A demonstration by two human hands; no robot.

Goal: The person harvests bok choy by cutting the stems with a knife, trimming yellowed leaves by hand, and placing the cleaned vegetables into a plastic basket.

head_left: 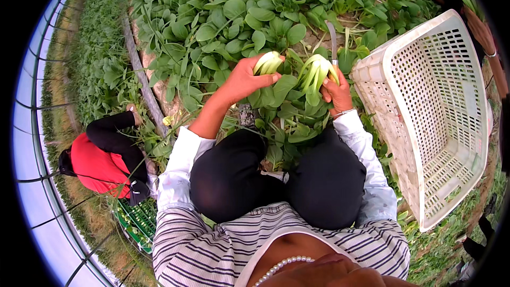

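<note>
My left hand (240,81) is closed round a head of bok choy (269,62), its pale stem base facing up and its leaves hanging below. In my right hand (338,95) is a knife (333,40) with a curved blade pointing away from me and an orange-brown handle. Against the knife, the same hand also pinches a second bok choy (316,70), pale stalks spread and drooping. Both hands are above my knees, a short gap apart, over green leaves. Leafy bok choy plants (228,18) grow densely just beyond them.
A white perforated crate (387,82) lies tilted close on my right. At left a person in red (98,165) crouches beside a green crate (127,228). Another person's hand (481,34) shows at the far right. A long pole (135,58) edges the bed.
</note>
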